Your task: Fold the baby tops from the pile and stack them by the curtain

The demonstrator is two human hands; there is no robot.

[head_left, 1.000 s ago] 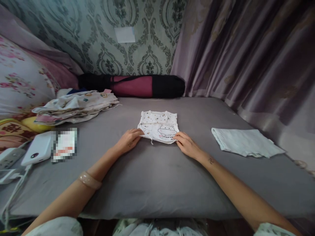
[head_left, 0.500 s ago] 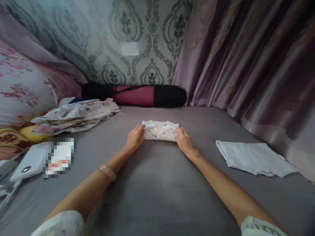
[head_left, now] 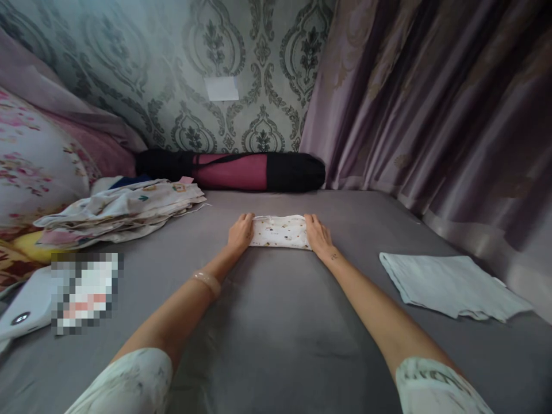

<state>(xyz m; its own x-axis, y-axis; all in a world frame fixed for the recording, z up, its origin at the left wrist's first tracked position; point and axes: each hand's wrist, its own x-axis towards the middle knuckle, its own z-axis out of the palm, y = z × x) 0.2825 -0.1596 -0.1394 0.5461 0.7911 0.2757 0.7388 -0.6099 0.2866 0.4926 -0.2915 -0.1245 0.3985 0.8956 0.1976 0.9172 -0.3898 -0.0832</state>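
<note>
- Pillow with pink flowers [head_left: 38, 167] at the far left; nearer, a white device [head_left: 37, 302] lies on the grey sheet [head_left: 280, 328].
- Just right of the device, a blurred white item [head_left: 88, 293], too pixelated to make out.
- Beyond it, a loose pile of clothes [head_left: 125, 207].
- A black and maroon roll [head_left: 233, 171] along the far side, below the patterned wall.
- Left hand [head_left: 240, 231]: its grip is clamped on the left end of the spotted cloth, thumb hidden.
- Spotted cloth [head_left: 280, 233], a folded white strip at the middle of the sheet, between both hands.
- Right hand [head_left: 318, 233]: its grip is clamped on the cloth's right end.
- Purple curtain [head_left: 409, 103] at the far right; nearer, a pale folded cloth [head_left: 448, 284] lies flat, well apart from the hands.
</note>
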